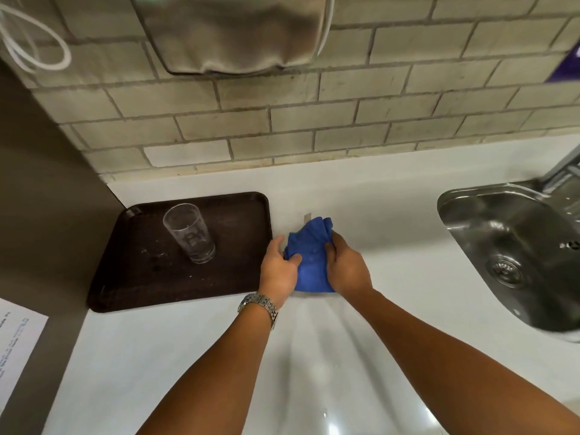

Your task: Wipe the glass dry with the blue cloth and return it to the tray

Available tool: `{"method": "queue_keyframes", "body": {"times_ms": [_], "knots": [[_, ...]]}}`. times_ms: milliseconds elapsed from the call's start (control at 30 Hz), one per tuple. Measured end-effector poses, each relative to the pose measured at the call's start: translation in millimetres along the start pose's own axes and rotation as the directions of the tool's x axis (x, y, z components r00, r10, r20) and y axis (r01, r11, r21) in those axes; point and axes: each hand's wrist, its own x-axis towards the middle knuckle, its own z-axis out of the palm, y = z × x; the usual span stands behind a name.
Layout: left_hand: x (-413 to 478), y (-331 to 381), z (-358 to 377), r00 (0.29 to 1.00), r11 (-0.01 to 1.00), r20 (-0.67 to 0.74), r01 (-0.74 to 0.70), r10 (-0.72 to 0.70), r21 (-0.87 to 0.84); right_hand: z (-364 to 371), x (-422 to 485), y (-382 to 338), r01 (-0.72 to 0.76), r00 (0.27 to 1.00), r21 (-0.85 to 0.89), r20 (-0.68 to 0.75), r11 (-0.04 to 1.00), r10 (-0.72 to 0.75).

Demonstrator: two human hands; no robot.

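Note:
A clear drinking glass (189, 232) stands upright on the dark brown tray (138, 277) at the left of the white counter. Just right of the tray lies a crumpled blue cloth (311, 246) on the counter. My left hand (278, 271), with a metal watch on its wrist, grips the cloth's left side. On the cloth's right side, my right hand (346, 266) has its fingers closed on the fabric. Neither hand touches the glass.
A steel sink (514, 255) is set into the counter at the right, with a tap base behind it. A tiled wall runs along the back, with a metal dispenser (235, 32) mounted above. A brown side panel and a paper sheet (15, 343) are at the left.

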Motion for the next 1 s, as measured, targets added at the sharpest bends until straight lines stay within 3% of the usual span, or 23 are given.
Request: {"method": "queue_keyframes", "body": {"times_ms": [67, 133, 267, 333, 400, 467, 533, 600, 667, 767, 1000], "knots": [[-4, -6, 4, 0.999, 0.997, 0.002, 0.033, -0.033, 0.074, -3, -3, 8, -0.062, 0.998, -0.022, 0.017, 0.998, 0.063], [-7, -14, 5, 1.0, 0.989, -0.006, 0.03, -0.03, 0.144, -3, -4, 17, -0.058, 0.998, -0.178, 0.022, 0.982, 0.063], [-14, -26, 10, 0.999, 0.94, -0.043, -0.008, 0.024, 0.342, -6, -9, 28, 0.085, 0.995, -0.642, 0.008, 0.762, -0.104], [-20, -26, 10, 0.977, 0.807, -0.028, -0.158, 0.211, 0.569, -9, -11, 29, 0.241, 0.961, -0.757, 0.101, 0.608, -0.256], [-23, -29, 11, 0.911, 0.592, 0.118, -0.35, 0.395, 0.726, -9, -12, 30, 0.468, 0.868, -0.73, 0.274, 0.499, -0.414], [-21, -34, 13, 0.861, 0.42, 0.312, -0.476, 0.402, 0.773, -7, -16, 35, 0.598, 0.789, -0.67, 0.397, 0.439, -0.47], [-16, -41, 15, 0.874, 0.345, 0.406, -0.48, 0.267, 0.807, -3, -18, 44, 0.573, 0.817, -0.688, 0.433, 0.445, -0.382], [-18, -46, 17, 0.895, 0.34, 0.426, -0.446, 0.136, 0.828, -2, -17, 54, 0.515, 0.857, -0.697, 0.422, 0.498, -0.296], [-19, -52, 18, 0.9, 0.348, 0.424, -0.431, 0.101, 0.832, -4, -15, 56, 0.525, 0.851, -0.705, 0.444, 0.477, -0.28], [-18, -56, 18, 0.906, 0.364, 0.409, -0.419, 0.11, 0.832, -8, -10, 57, 0.541, 0.841, -0.708, 0.464, 0.454, -0.278], [-24, -50, -5, 0.896, 0.522, 0.401, -0.437, 0.189, 0.732, -8, -10, 47, 0.535, 0.843, -0.643, 0.443, 0.548, -0.304]]}}
